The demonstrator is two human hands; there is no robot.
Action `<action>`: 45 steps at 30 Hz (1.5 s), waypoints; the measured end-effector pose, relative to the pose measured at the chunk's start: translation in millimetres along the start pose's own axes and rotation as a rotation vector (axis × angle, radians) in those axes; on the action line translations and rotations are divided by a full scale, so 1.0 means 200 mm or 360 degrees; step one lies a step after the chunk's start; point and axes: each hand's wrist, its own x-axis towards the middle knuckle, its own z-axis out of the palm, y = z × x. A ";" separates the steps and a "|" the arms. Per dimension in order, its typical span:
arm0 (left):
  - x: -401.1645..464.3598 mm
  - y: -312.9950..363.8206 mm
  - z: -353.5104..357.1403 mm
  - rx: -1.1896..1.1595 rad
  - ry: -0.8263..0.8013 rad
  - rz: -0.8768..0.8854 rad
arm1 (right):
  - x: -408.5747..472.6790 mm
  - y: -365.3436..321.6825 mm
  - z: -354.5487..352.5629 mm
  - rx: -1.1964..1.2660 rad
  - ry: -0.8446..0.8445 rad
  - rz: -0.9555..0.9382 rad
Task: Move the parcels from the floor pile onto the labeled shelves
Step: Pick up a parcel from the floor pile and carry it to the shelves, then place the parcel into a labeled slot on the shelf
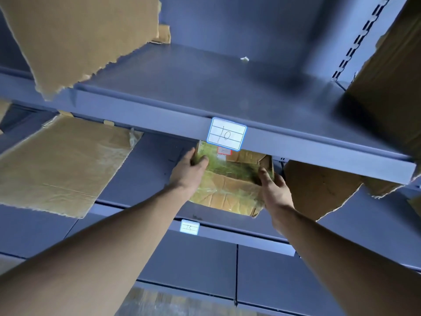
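My left hand point(190, 166) grips the parcel's point(227, 181) left edge, thumb curled over the top. My right hand point(272, 185) holds its right side, fingers wrapped round the corner. The parcel, a creased box bound in yellowish tape, sits on the lower shelf point(148, 165), its far end tucked under the upper shelf point(205, 92). A label point(226, 134) reading 10 sits on the upper shelf's front lip; a second label point(189, 227) marks the lower one. Torn cardboard sheets point(61, 165) lie either side.
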 end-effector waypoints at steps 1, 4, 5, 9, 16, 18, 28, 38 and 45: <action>0.00 0.00 0.00 0.0036 0.0021 0.0016 | -0.01 -0.01 0.00 -0.0006 0.0007 0.0007; -0.02 0.01 -0.02 0.0185 0.0041 0.0039 | -0.07 -0.05 -0.01 -0.0028 0.0042 0.0027; -0.04 0.02 -0.03 0.0233 0.0031 0.0034 | -0.10 -0.06 -0.01 -0.0040 0.0059 0.0028; -0.16 0.09 -0.08 0.0389 -0.0026 -0.0078 | -0.21 -0.07 0.00 -0.0122 0.0177 0.0069; -0.62 -0.03 -0.29 0.0481 -0.0219 -0.0239 | -0.72 0.04 -0.11 -0.0347 -0.0306 0.0353; -0.85 -0.10 -0.34 0.0503 -0.0446 -0.0289 | -0.95 0.07 -0.15 -0.0326 -0.0415 0.0407; -1.62 0.25 -0.48 0.0382 -0.0799 -0.0245 | -1.76 0.00 -0.73 0.0187 -0.0177 0.0693; -2.47 0.93 0.26 0.0888 -0.1291 0.0577 | -2.20 0.13 -1.92 -0.0405 0.0259 0.0223; -3.41 0.94 0.97 0.1243 -0.1759 0.1072 | -2.63 0.69 -2.94 -0.0789 0.0434 0.0501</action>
